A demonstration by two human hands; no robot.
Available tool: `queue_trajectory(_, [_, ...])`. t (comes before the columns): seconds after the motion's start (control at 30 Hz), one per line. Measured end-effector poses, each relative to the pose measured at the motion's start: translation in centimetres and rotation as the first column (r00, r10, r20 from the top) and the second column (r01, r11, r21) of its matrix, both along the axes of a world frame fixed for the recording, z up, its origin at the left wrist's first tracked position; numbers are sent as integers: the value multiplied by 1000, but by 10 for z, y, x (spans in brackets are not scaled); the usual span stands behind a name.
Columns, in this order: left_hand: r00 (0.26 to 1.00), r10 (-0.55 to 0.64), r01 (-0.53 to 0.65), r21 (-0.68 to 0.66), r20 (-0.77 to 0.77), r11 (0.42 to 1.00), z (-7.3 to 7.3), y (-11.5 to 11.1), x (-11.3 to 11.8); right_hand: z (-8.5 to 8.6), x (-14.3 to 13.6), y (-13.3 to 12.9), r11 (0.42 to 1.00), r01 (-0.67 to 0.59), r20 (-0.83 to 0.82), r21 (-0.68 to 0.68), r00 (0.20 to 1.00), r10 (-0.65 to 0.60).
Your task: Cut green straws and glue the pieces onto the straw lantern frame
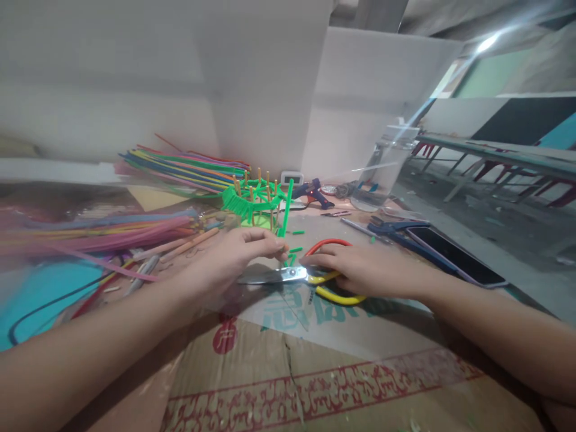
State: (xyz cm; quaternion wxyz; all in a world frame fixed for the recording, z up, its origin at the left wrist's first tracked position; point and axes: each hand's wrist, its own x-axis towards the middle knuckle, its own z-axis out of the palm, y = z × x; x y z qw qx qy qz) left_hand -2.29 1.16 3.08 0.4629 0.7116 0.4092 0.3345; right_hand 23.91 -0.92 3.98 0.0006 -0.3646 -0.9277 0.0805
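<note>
My left hand [256, 247] is closed, thumb and fingertips pinched together; whatever is between them is too small or hidden to name. Just beyond its fingertips rises a bright green pipe cleaner [287, 207]; whether it touches them I cannot tell. My right hand [348, 264] curls over the red and yellow handles of metal scissors [294, 274], whose blades are together and point left below my left hand. Short green cut pieces [296, 250] lie between both hands. Behind them stands a round frame of wooden sticks wrapped in green pipe cleaner [252, 201].
Bundled coloured pipe cleaners [180, 171] lie at the back left, with more [148, 237] nearer. A dark blue glue gun [315, 193] and a small white display device [291, 177] sit at the back. On the right are a phone [456, 255] and a clear container [378, 168].
</note>
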Motion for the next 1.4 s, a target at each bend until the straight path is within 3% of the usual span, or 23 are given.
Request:
queue_trajectory(0.13, [998, -29, 29, -3, 59, 1000, 6, 0, -2, -1, -4, -2, 998, 59, -27, 33, 998, -58])
queue_trajectory(0.3, [993, -8, 2, 52, 114, 999, 21, -7, -7, 2, 8, 9, 966, 223, -203, -128, 948, -246])
queue_trajectory(0.4, [996, 7, -18, 133, 87, 991, 29, -10, -11, 3, 21, 24, 969, 196, -337, -153, 911, -237])
queue_trajectory(0.53, [999, 22, -28, 231, 32, 972, 35, -9, -13, 9, 35, 33, 983, 150, -366, -110, 913, -180])
queue_trajectory(0.73, [997, 64, -52, 268, -38, 962, 33, -6, -12, 20, 21, 12, 977, 71, -403, -201, 903, -149])
queue_trajectory(0.9, [992, 34, 1, 287, -119, 958, 27, -11, -8, 20, 2, -6, 957, 71, -421, -281, 887, -189])
queue_trajectory(1.03, [984, 74, -21, 304, -164, 952, 23, -14, -6, 19, -4, -11, 937, 32, -450, -346, 871, -196])
queue_trajectory(1.4, [981, 58, 3, 311, -186, 950, 24, -13, -4, 21, -4, -13, 945, 52, -424, -322, 885, -193])
